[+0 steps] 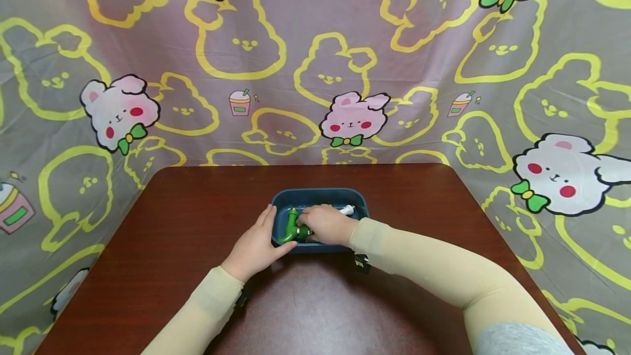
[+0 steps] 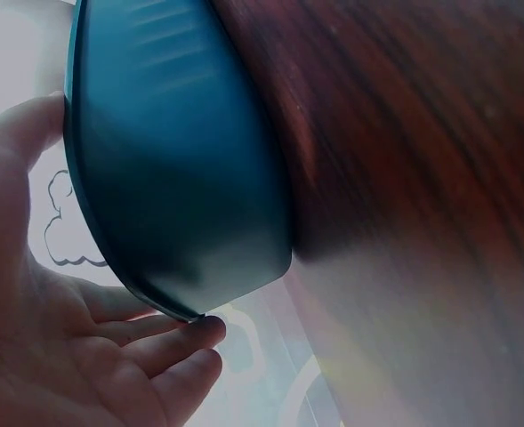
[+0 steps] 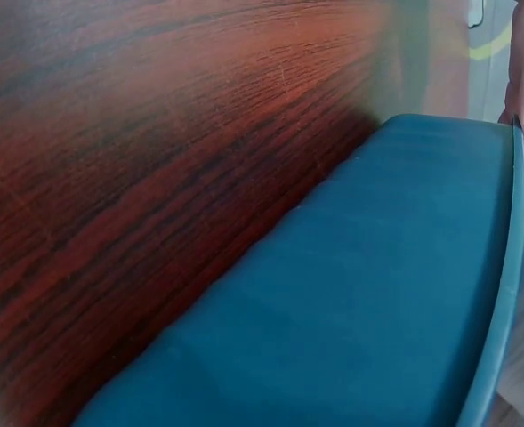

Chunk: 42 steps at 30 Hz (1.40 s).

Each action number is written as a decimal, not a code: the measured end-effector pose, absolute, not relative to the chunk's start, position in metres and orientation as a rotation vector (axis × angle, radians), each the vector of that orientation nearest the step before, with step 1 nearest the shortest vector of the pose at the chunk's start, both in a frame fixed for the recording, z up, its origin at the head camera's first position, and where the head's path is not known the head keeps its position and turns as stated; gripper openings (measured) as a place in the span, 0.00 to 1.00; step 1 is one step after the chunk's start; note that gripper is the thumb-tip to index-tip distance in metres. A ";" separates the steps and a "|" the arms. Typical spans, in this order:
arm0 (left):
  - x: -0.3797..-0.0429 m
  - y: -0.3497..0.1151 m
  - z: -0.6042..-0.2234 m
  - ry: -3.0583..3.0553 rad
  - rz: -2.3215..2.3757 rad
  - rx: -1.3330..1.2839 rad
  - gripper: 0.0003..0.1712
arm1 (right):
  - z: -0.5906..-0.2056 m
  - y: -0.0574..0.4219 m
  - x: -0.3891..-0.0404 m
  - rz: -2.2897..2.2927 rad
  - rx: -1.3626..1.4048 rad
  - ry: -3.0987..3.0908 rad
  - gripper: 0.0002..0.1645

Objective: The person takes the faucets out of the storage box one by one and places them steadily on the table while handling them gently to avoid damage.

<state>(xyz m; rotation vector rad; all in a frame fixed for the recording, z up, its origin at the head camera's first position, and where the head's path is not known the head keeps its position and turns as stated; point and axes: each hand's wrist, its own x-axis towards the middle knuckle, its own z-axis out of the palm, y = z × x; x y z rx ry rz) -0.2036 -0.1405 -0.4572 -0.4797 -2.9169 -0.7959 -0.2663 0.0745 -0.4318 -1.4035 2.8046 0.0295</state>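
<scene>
A dark blue rectangular bin [image 1: 317,194] stands on the table. My left hand [image 1: 253,245] holds its left end, with the thumb along the near rim and the fingers at the left rim. In the left wrist view, those fingers [image 2: 177,356] bend at the rim. Inside the bin's left part lies a glossy green, branched piece [image 1: 292,223] with a yellowish tip. My right hand [image 1: 327,226] reaches in from the right, its fingers curled over the green piece's right end; its fingertips are partly hidden. A white piece [image 1: 347,210] lies behind that hand.
The brown wood-grain table [image 1: 207,212] extends around the bin. A patterned cloth [image 1: 276,86] hangs behind the table and along both sides. Small dark devices [image 1: 362,263] sit under both wrists.
</scene>
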 end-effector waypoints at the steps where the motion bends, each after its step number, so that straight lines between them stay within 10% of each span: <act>1: -0.203 -0.140 -0.457 -2.918 -0.800 -0.479 0.62 | -0.432 0.075 -0.267 0.026 -1.404 2.805 0.21; 42: -0.204 -0.140 -0.460 -2.929 -0.793 -0.459 0.61 | -0.439 0.078 -0.270 -0.260 -1.262 2.846 0.23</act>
